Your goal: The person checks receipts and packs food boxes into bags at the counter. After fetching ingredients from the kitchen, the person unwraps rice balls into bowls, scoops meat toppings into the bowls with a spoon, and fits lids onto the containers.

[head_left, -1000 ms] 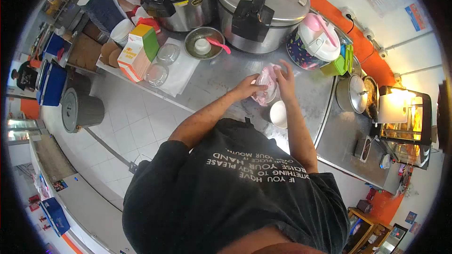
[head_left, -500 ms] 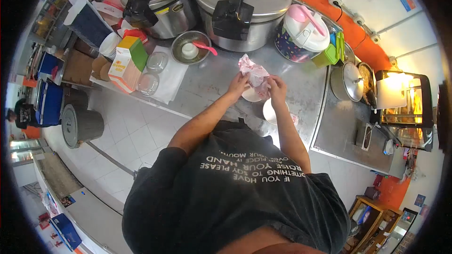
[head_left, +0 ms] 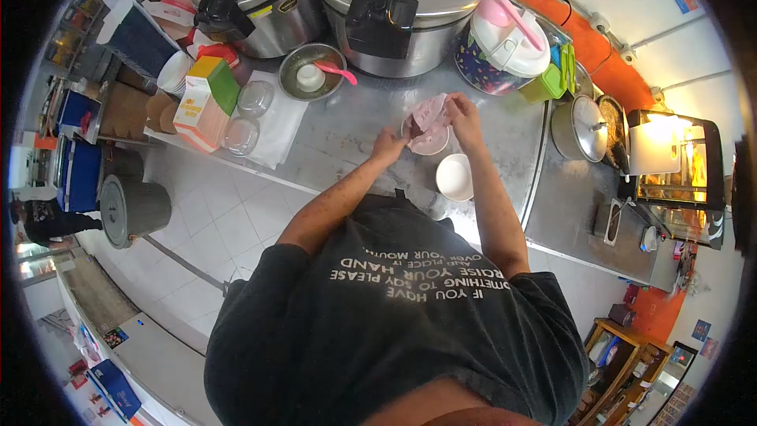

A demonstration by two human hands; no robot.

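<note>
A thin, crumpled pink-and-white plastic bag [head_left: 430, 117] is stretched between my two hands above the steel counter [head_left: 347, 138]. My left hand [head_left: 387, 148] pinches its lower left edge, while my right hand [head_left: 463, 117] grips it at the upper right. Something dark shows at the bag's left side, too unclear to name. Directly beneath the bag is a white bowl [head_left: 438, 150], partly covered by it. A second white bowl [head_left: 455, 177] stands closer to my body, beside my right forearm.
Two large steel cookers [head_left: 398, 20] line the back. A metal bowl [head_left: 312, 72] holds a small white cup and a pink spoon. Clear plastic containers [head_left: 240, 136] and a carton [head_left: 206, 102] sit left. Rightward are a patterned rice bucket [head_left: 501, 47], a lidded pot [head_left: 579, 128] and a lit display warmer [head_left: 678, 162].
The bag has gone from hanging upright to being spread lower over the bowl. My right hand has risen slightly, my left has moved down and left. The nearer bowl is now fully visible.
</note>
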